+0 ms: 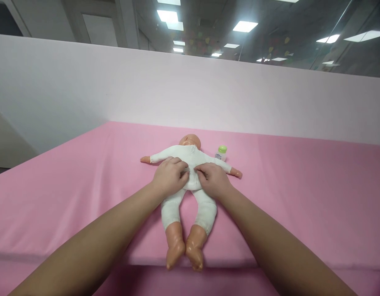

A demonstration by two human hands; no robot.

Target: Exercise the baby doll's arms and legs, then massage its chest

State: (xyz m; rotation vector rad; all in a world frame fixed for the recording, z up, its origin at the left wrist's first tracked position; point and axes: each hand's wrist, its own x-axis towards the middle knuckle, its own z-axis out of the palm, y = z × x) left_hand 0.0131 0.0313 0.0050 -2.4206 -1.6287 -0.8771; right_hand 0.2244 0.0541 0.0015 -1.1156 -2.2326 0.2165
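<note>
A baby doll (190, 158) in a white bodysuit lies on its back on a pink sheet (301, 185), arms spread, bare feet toward me at the sheet's front edge. My left hand (170, 176) rests on the doll's belly, fingers curled and pinching the white cloth. My right hand (212, 179) sits beside it on the doll's right flank, fingers also bent and gripping the suit near the waist. The two hands almost touch over the middle of the torso. Both forearms reach in from the bottom of the view.
A small clear bottle with a green cap (221, 152) stands just right of the doll's head. A pale partition wall (190, 90) rises behind the pink surface. Ceiling lights show above it.
</note>
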